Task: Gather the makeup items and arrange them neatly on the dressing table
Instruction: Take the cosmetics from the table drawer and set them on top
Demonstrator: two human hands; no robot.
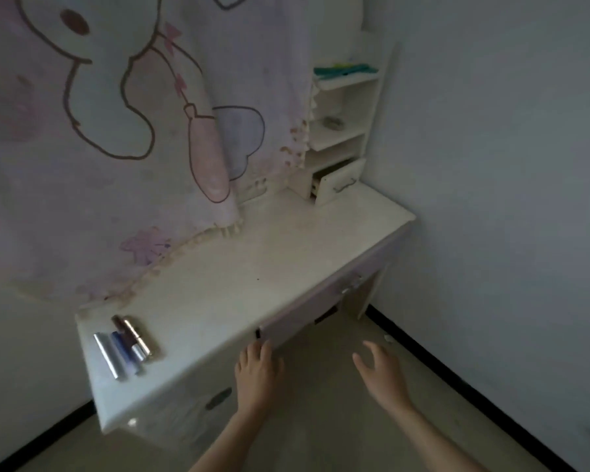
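The left hand point(258, 369) is flat with straight fingers, holding nothing, its fingertips at the corner of the pale lilac drawer front point(304, 318); contact is unclear. The right hand point(380, 369) hangs empty over the floor, fingers spread and relaxed. Four slim metallic makeup tubes point(126, 345) lie side by side at the left end of the white worktop point(252, 260).

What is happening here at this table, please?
A person stands at the white dressing table, and both hands hold nothing. The left hand, fingers fairly straight, is at the table's front edge by the lilac drawer front; whether it touches is unclear. The right hand hovers open above the floor. Several makeup tubes lie side by side in a group at the table's left end. At the back, the small drawer under the shelves stands open.
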